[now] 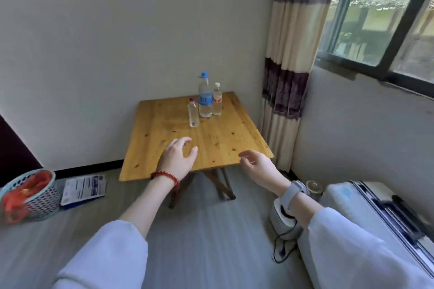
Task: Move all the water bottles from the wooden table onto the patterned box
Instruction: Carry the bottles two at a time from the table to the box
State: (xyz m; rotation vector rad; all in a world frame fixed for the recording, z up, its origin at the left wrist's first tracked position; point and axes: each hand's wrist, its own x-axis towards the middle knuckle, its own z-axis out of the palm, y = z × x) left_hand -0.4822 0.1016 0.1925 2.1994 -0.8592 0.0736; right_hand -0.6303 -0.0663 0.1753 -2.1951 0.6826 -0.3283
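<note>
While three water bottles (205, 98) are stood upright at 12 o'clock on the wooden table (164, 148), left hand (178, 157) and right hand (257, 164) are held empty, fingers loosely apart.

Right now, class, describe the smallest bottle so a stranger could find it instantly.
Find the wooden table in the corner. Three bottles stand together toward its far side. The smallest bottle is nearest the viewer and leftmost, with a dark red cap and no coloured label.
</note>
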